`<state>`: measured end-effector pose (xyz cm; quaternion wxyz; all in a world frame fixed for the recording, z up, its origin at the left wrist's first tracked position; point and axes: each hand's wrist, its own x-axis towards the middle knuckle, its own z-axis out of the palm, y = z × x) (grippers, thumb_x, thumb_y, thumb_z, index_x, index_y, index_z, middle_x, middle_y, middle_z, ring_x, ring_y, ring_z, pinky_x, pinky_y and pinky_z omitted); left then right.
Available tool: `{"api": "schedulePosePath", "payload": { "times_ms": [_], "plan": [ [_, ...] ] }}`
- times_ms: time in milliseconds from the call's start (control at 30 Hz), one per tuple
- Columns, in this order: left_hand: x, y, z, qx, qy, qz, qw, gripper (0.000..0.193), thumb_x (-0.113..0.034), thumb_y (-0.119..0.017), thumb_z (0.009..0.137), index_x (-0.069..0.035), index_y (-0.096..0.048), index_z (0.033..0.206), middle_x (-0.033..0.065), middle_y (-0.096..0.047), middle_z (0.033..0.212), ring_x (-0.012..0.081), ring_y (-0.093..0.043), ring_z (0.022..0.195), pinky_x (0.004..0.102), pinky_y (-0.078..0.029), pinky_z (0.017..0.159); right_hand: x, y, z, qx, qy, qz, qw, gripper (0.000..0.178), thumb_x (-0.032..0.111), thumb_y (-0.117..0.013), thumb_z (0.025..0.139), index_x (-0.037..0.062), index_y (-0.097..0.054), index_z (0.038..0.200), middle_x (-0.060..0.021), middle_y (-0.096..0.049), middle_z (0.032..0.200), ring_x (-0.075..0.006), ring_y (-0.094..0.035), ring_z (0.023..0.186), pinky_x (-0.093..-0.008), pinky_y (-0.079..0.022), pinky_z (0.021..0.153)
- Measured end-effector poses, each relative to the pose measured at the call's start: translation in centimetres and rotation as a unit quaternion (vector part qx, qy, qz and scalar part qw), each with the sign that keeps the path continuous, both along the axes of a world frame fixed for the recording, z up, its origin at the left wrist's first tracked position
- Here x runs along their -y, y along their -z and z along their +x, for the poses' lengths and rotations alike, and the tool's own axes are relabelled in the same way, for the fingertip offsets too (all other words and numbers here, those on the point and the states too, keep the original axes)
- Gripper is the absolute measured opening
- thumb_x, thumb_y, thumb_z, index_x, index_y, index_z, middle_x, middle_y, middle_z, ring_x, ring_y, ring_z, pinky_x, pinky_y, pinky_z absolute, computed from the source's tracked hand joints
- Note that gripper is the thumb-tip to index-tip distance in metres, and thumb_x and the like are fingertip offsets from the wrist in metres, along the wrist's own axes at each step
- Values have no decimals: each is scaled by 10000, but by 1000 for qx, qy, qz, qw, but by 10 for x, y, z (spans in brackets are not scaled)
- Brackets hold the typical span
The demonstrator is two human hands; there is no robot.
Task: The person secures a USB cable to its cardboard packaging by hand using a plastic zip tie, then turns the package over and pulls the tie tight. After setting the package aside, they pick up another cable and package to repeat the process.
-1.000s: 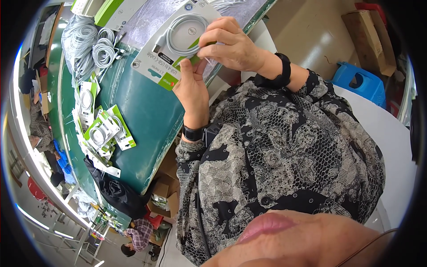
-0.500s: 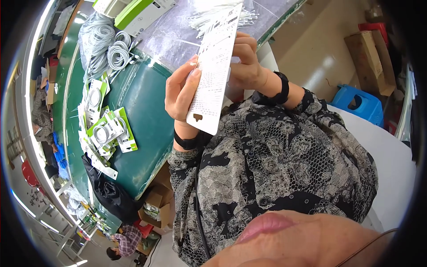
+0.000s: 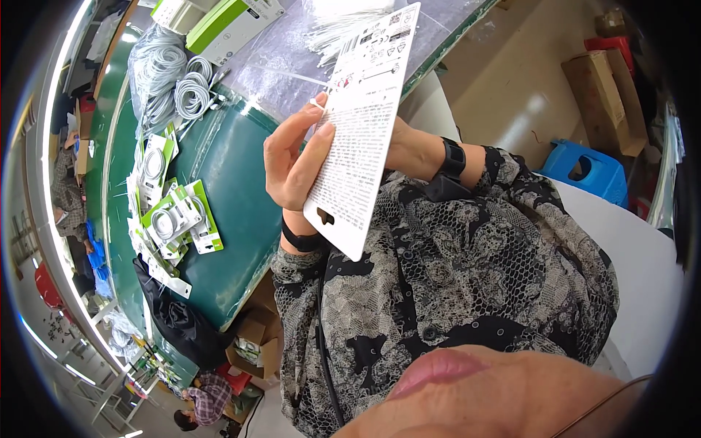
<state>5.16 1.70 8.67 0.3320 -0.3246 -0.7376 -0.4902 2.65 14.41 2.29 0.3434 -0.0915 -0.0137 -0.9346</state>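
Observation:
Upright and tilted in front of me is a white printed packaging card (image 3: 358, 146) with a hang hole at its lower end. My left hand (image 3: 292, 160) is at the card's left edge, thumb and forefinger pinched around a small white plastic tie (image 3: 316, 104). Behind the card my right hand (image 3: 409, 152) holds it from the other side; its fingers are hidden by the card. To the left on the green table lies a pile of packed cable cards (image 3: 175, 215) with coiled white cables. Beyond the card spreads a bundle of thin white ties (image 3: 328, 33).
Coiled grey-white cables (image 3: 194, 96) lie beside a bag of more coils (image 3: 157, 69). Green-white boxes (image 3: 232, 31) stand at the far edge. A black cloth (image 3: 171, 310) hangs over the green table (image 3: 234, 160). A blue stool (image 3: 586, 171) and cardboard (image 3: 606, 102) are right.
The card has turned its printed face more toward me, and its lower end has come down and nearer. My right hand's fingers have gone out of sight behind it.

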Motion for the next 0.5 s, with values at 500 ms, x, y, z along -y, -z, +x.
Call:
{"api": "schedulePosePath", "payload": {
  "times_ms": [500],
  "plan": [
    [-2,-5,-3,-11,35,-16,999,329,22,-714,723,25,-621,1039,224,-582,1066,400,-618,1008,424,-548,849,13,18,7,79,-17,-14,997,423,200,-526,941,39,-414,1315,-75,-565,1210,-169,-579,1079,-375,-453,972]
  ]
}}
